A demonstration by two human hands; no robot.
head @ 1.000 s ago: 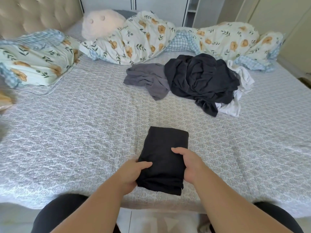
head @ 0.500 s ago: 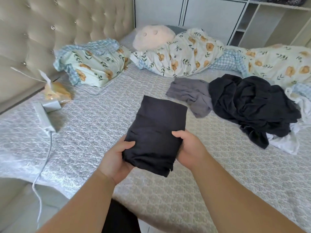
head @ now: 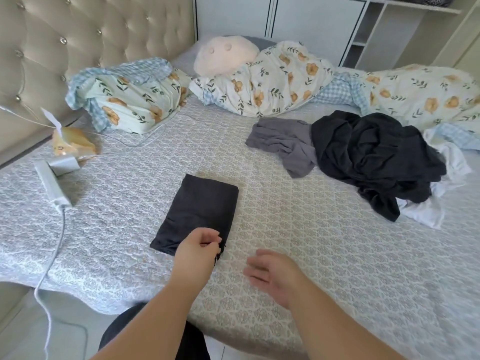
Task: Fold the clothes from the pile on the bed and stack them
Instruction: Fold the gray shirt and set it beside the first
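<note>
Folded black garment (head: 197, 214) lies flat on the bed (head: 311, 255), roughly mid-bed near the front edge, well apart from the pile (head: 376, 162) — that pile sits to the folded garment's far right, up against the floral duvet (head: 272, 79). My left hand (head: 198, 249) sits at the near right corner of the folded garment, fingers curled with the tips at the cloth edge; looks like a light pinch on that corner, though I can't tell for certain that it has real hold. My right hand (head: 272, 275) is just right of the folded garment, above the bedspread, fingers straight and relaxed, holding nothing, a bit motion-blurred. Handling judgement: thin soft fabric, light, no stiffness, so the fold will only keep shape if supported from below or pressed flat — lifting by one corner would likely let it unfurl. Not fragile, not slippery on the textured bedspread. In the pile, the grey garment (head: 285, 144) lies nearest the folded garment, the big black garment (head: 371, 152) sits right of it, and a white garment (head: 441, 178) is mostly buried beyond. I'd take the grey one next, gripping at a hem or shoulder seam with both hands so it shakes out flat rather than dragging its neighbours. A white charger (head: 52, 183) with its cable lies to the folded garment's left, out of the way.
</note>
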